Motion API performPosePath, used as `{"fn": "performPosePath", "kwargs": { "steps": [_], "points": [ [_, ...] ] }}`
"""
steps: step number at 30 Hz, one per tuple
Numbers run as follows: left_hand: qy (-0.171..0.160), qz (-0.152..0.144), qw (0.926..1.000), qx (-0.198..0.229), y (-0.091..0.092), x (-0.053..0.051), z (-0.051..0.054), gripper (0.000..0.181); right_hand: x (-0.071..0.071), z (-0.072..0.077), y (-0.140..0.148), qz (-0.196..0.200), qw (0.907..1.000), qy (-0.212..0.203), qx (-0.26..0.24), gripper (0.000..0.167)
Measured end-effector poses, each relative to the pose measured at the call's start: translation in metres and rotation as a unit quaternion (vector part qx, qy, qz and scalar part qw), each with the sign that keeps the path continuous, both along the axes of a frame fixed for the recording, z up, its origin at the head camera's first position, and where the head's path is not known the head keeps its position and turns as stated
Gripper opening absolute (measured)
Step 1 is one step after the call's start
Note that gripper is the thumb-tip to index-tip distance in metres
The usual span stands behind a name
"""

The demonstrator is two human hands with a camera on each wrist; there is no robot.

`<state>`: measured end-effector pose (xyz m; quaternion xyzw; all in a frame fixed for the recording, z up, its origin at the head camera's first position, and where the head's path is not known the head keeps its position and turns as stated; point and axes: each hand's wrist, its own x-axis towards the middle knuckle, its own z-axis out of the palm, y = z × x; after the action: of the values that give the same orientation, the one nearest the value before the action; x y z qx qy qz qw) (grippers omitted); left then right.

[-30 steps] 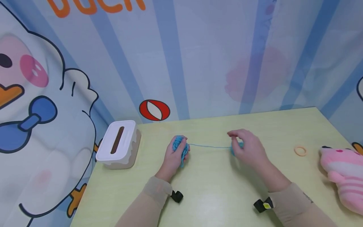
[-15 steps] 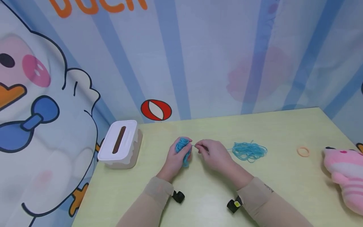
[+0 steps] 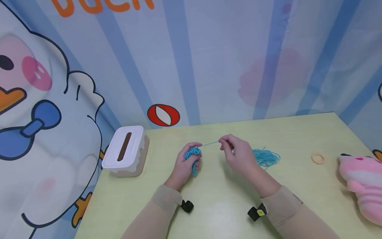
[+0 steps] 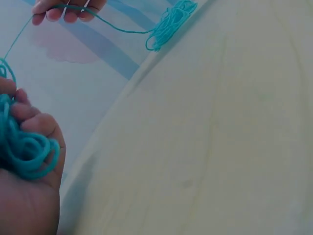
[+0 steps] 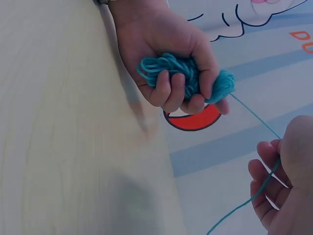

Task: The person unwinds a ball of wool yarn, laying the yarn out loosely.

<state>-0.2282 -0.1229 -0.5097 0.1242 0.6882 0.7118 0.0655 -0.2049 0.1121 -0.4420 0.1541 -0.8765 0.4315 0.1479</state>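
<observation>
My left hand [image 3: 182,167] grips a bundle of blue yarn [image 3: 192,152], its fingers curled round the loops; a few loops hang out below the palm. From the top of the bundle a single strand [image 5: 255,116] runs taut to my right hand [image 3: 241,155], which pinches it between thumb and fingertips above the table. Past the right hand the strand continues slack to a loose heap of the same yarn [image 4: 171,24]. In the head view that heap lies on the table, partly hidden behind the right hand and wrist.
A tissue box with a white lid [image 3: 124,146] stands at the table's back left. To the right lie a small orange ring [image 3: 318,159] and a pink plush toy [image 3: 362,187]. A printed curtain [image 3: 215,66] hangs right behind the table [image 3: 215,212].
My right hand came left from the loose yarn heap to beside the left hand, then drew back up and right with the strand pinched. The left hand stays nearly in place.
</observation>
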Motion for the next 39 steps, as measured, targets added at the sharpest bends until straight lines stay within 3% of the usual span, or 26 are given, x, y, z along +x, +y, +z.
{"fn": "performPosePath", "kwargs": {
  "steps": [4, 9, 16, 18, 24, 34, 39],
  "points": [
    [0.008, 0.035, 0.9983, -0.046, 0.0, 0.001, 0.002, 0.03, 0.002, 0.002, 0.01, -0.008, 0.9997, 0.02, -0.012, 0.015],
    [0.008, 0.064, 0.9935, -0.094, 0.001, 0.001, 0.006, 0.037, 0.004, 0.0, 0.024, -0.01, 0.9975, 0.064, -0.028, 0.012],
    [0.006, 0.068, 0.9972, -0.029, 0.001, 0.0, 0.004, 0.016, 0.004, -0.007, 0.042, -0.009, 0.9908, 0.124, -0.054, 0.009],
    [0.009, 0.062, 0.998, -0.012, 0.001, 0.0, 0.004, 0.016, 0.005, -0.008, 0.048, -0.017, 0.9909, 0.122, -0.054, 0.009],
    [0.016, 0.04, 0.999, 0.014, -0.001, -0.001, 0.003, 0.038, 0.012, -0.01, 0.063, -0.049, 0.9951, 0.077, -0.038, 0.01],
    [-0.01, 0.003, 0.9967, 0.081, -0.001, 0.0, 0.0, 0.027, 0.012, -0.014, 0.084, -0.084, 0.9953, 0.043, -0.019, 0.014],
    [0.005, 0.009, 0.9993, 0.035, -0.002, 0.0, 0.003, 0.023, 0.014, -0.013, 0.084, -0.083, 0.9951, 0.047, -0.027, 0.013]
  ]
}}
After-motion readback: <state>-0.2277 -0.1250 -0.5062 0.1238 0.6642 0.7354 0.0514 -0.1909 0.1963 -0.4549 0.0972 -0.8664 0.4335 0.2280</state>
